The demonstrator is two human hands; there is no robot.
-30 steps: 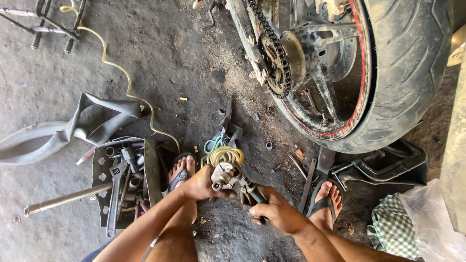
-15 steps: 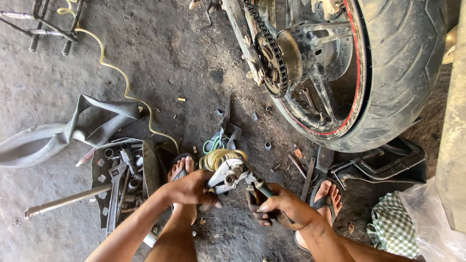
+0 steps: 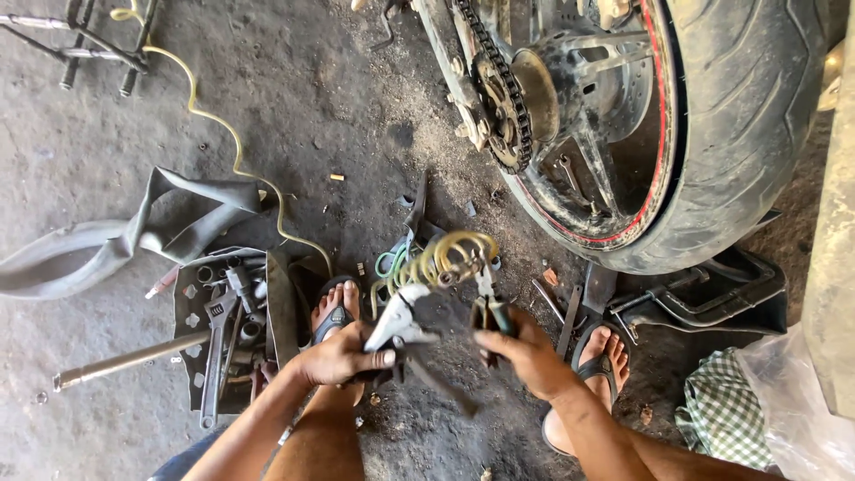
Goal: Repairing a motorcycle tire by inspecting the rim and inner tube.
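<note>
My left hand (image 3: 343,359) grips a dark and silver motorcycle part (image 3: 405,325) with a bracket shape, held over the dirt floor between my sandalled feet. My right hand (image 3: 527,354) holds pliers (image 3: 488,298), whose jaws are at a coil of yellow-green spring or cable (image 3: 445,256) on top of that part. Both hands are close together, about a hand's width apart. Just beyond them stands the motorcycle rear wheel (image 3: 712,134) with its chain and sprocket (image 3: 499,98).
A tool tray (image 3: 227,330) with wrenches and sockets lies at left beside a long metal bar (image 3: 125,361). A slack rubber inner tube (image 3: 116,236) and a yellow hose (image 3: 214,125) lie further left. A black stand (image 3: 712,298) and checked cloth (image 3: 717,419) are at right.
Both hands have lifted the part and its coil off the ground and closer to me. My right hand has shifted up from the floor and brought the pliers to the coil.
</note>
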